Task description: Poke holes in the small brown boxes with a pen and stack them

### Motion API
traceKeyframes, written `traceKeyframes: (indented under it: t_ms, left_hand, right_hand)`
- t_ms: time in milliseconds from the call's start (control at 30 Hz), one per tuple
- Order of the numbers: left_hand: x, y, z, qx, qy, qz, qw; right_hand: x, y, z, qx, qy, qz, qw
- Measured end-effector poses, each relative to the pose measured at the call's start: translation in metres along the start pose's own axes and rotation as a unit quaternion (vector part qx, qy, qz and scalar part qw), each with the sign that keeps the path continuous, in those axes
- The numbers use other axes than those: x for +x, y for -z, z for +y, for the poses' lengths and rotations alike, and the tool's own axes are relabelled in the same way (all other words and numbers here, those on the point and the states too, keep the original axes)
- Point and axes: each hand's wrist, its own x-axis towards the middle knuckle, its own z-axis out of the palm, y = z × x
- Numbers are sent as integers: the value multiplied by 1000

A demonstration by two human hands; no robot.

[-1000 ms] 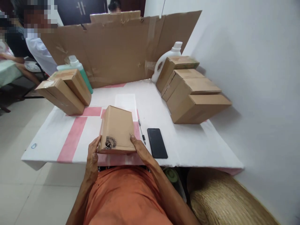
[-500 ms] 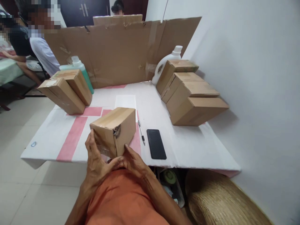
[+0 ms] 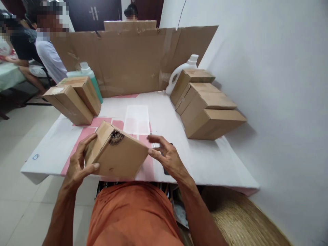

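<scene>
A small brown cardboard box [image 3: 118, 157] with a dark smudge on one face is tilted above the near edge of the table [image 3: 205, 160]. My left hand [image 3: 80, 164] grips its left side, thumb on the front face. My right hand [image 3: 166, 157] hovers just right of the box with fingers spread, barely touching its corner or just off it. A black phone lies under my right hand, mostly hidden.
Two boxes [image 3: 70, 99] lean at the left, a green bottle [image 3: 88, 77] behind them. Several boxes [image 3: 205, 104] are stacked at the right by a white jug [image 3: 180, 71]. A cardboard screen [image 3: 133, 58] stands behind. People sit beyond, at the left. A white wall is at the right.
The box has been turned in my hands, its smudged face now up. My right hand has come off the underside and opened to the right, covering the phone and pen.
</scene>
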Motion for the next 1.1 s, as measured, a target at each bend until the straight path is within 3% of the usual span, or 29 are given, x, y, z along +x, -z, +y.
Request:
traceKeyframes:
  t_ms: [67,167,233,300,433,567,633,767,900,1100]
  left_hand:
    - [8,7,0,-52,20,-59,997]
    - [22,7,-2,-108,60,-138,983]
    - [32,1,-7,-138,86,-166,973]
    - [39,-9,-16,-164,105,-158,968]
    - [42,-35,-42,-168,136,-75,973]
    - [35,-45,-54,-121,197,-44,972]
    - [35,-41,-48,-63,183,-31,981]
    - [43,-32,-24,75,76,-26,994]
    - [44,-43,-5,223,-9,-59,973]
    - [32,-62,-1,292,-65,-66,952]
  right_hand:
    - [7,1,4,-9,3,-27,1000]
    - [9,-14,14,18,-49,-162,985]
    - [6,-29,22,45,-80,-204,975]
    - [0,-41,32,93,-105,-205,969]
    - [-16,-54,60,190,-161,-170,953]
    - [-26,-59,76,185,-180,-110,960]
    - [-27,-61,72,152,-190,-86,966]
    - [-25,-63,50,97,-176,-80,976]
    - [-27,-58,44,82,-141,-93,982]
    - [-42,-40,61,72,-142,-125,979]
